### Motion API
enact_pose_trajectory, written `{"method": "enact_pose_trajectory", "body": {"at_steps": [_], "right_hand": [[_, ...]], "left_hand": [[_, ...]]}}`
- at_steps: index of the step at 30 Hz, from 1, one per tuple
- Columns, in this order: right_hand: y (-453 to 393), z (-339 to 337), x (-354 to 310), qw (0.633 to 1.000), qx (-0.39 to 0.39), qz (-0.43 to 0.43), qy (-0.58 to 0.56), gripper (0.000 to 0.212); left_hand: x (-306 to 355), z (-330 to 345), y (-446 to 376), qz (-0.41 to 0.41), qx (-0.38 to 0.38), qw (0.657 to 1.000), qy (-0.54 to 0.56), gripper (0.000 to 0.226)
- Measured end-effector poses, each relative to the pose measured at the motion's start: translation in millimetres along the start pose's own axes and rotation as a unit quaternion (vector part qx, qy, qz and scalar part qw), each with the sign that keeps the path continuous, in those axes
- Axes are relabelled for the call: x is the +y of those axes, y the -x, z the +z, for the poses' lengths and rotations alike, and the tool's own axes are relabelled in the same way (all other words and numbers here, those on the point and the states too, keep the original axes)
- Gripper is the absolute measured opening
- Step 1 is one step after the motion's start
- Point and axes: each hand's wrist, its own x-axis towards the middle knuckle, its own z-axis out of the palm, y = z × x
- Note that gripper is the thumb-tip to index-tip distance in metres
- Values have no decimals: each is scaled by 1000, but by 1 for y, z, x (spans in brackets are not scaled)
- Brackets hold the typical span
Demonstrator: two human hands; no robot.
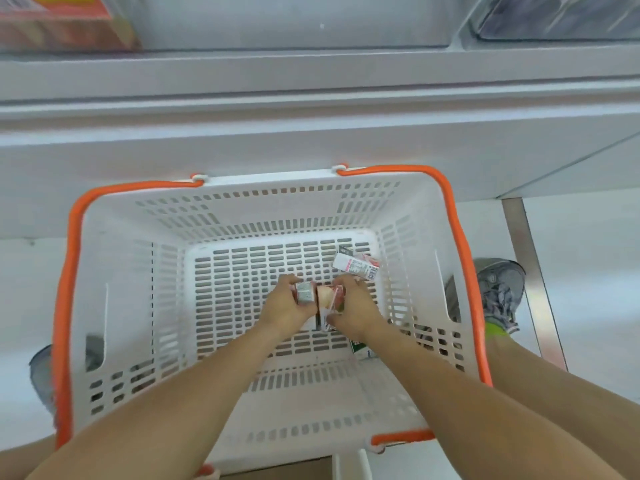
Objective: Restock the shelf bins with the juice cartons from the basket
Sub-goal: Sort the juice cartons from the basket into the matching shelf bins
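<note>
Fingers (pixel 290 279) gripping small pink-white cartons (pixel 330 299)

Both forearms were bare from the lower frame edge to the wrists, with no sleeve visible on either. The left hand (pixel 289 308) and the right hand (pixel 355 311) wore no glove, and no ring, watch or band could be made out on them. The lower legs were bare where they showed. The right foot wore a grey lace-up mesh sports shoe (pixel 498 292) with grey laces and a bright lime-green heel tab. The left foot wore a matching grey shoe (pixel 41 375), largely hidden, its details not discernible.
</note>
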Motion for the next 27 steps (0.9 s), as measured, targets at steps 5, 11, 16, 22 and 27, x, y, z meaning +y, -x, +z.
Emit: {"method": "enact_pose_trajectory", "body": {"at_steps": [5, 11, 16, 22, 27], "right_hand": [[2, 16, -4, 1000, -4, 20, -1, 39], [16, 23, -16, 997, 1, 52, -62, 44], [34, -3, -49, 994, -40, 34, -98, 45], [69, -73, -118, 995, -66, -43, -55, 48], [122, -145, -187, 993, -36, -107, -44, 18]], "left_hand": [[-11, -23, 15, -13, 13, 999, 46, 57], [-20, -55, 34, -77, -47, 986, 141, 42], [-10, -76, 61, -111, -124, 956, 239, 36], [38, -126, 95, -8, -104, 986, 128, 59], [115, -192, 144, 77, -69, 987, 120, 31]]}}
